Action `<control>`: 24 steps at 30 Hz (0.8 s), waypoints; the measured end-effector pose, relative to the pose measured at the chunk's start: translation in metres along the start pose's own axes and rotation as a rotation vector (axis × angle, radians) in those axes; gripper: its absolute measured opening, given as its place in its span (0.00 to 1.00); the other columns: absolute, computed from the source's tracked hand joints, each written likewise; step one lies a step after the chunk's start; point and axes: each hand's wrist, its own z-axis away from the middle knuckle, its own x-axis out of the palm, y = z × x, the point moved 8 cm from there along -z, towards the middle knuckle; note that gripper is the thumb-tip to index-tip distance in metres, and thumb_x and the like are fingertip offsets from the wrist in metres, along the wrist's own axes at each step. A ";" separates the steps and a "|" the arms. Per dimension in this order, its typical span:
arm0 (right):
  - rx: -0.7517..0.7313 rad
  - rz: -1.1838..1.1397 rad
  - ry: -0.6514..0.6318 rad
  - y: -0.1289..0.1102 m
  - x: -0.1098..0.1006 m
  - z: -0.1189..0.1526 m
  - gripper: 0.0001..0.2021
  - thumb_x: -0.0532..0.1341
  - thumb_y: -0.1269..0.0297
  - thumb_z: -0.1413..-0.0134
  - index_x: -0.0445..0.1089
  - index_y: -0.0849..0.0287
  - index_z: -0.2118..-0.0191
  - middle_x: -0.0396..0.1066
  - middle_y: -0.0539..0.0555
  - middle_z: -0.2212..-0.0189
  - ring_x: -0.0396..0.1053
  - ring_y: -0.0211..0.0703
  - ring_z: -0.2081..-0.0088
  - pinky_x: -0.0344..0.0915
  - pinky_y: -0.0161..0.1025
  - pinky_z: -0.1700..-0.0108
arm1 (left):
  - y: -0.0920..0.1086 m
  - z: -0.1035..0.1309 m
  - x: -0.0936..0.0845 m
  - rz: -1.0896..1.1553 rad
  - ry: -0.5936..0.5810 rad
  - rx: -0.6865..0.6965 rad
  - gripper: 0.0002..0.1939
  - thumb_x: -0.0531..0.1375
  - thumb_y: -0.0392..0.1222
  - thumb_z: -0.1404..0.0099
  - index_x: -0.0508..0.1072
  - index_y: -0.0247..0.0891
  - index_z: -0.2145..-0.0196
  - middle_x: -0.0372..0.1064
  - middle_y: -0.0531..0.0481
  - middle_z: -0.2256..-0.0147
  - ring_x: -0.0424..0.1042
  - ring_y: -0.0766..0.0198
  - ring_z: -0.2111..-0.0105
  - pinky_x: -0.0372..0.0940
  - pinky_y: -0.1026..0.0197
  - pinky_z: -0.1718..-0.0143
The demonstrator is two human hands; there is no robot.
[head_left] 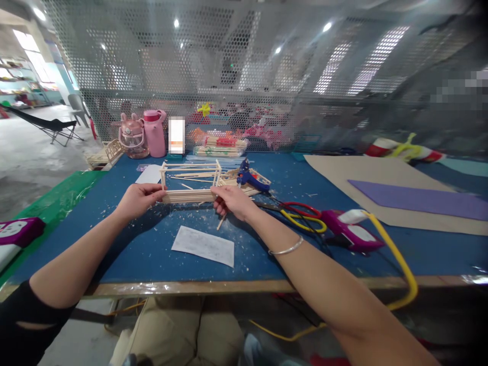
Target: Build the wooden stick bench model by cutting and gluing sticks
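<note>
A small frame of thin wooden sticks (189,196), with a layered front side and thin posts rising at its corners, is held above the blue table. My left hand (142,199) pinches its left end between thumb and fingers. At the right end, my right hand (233,200) grips the frame with thumb and forefinger, its other fingers curled below. A loose short stick (221,222) shows just under my right hand. Behind the frame lie more loose sticks (194,175) and a blue glue gun (251,178). A white paper sheet (204,246) lies in front.
Scissors with red and yellow handles (305,217) and a purple power strip (353,231) with a yellow cable lie right. Pink bottles (154,133) and bagged sticks (221,146) stand or lie along the mesh screen (244,66). Cardboard (404,213) bears a purple sheet (419,200).
</note>
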 end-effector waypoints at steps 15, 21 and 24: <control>-0.087 0.085 -0.187 -0.012 0.004 0.009 0.12 0.61 0.64 0.51 0.60 0.61 0.80 0.62 0.43 0.91 0.54 0.26 0.91 0.51 0.25 0.89 | -0.005 0.004 0.008 0.225 -0.091 -0.191 0.22 0.62 0.53 0.52 0.72 0.34 0.64 0.65 0.52 0.76 0.62 0.70 0.80 0.60 0.66 0.78; -0.096 0.118 -0.187 -0.010 0.005 0.008 0.11 0.62 0.67 0.51 0.61 0.62 0.80 0.65 0.45 0.88 0.61 0.28 0.87 0.56 0.25 0.86 | 0.063 0.008 -0.015 -0.238 0.283 0.277 0.22 0.59 0.41 0.48 0.68 0.38 0.54 0.66 0.46 0.63 0.65 0.63 0.65 0.64 0.63 0.68; -0.083 0.067 -0.214 -0.010 0.005 0.009 0.11 0.62 0.66 0.52 0.61 0.62 0.79 0.65 0.45 0.87 0.61 0.28 0.87 0.56 0.25 0.86 | 0.077 0.004 -0.019 -0.125 0.177 0.291 0.23 0.61 0.40 0.51 0.68 0.38 0.55 0.66 0.46 0.62 0.66 0.61 0.62 0.64 0.59 0.63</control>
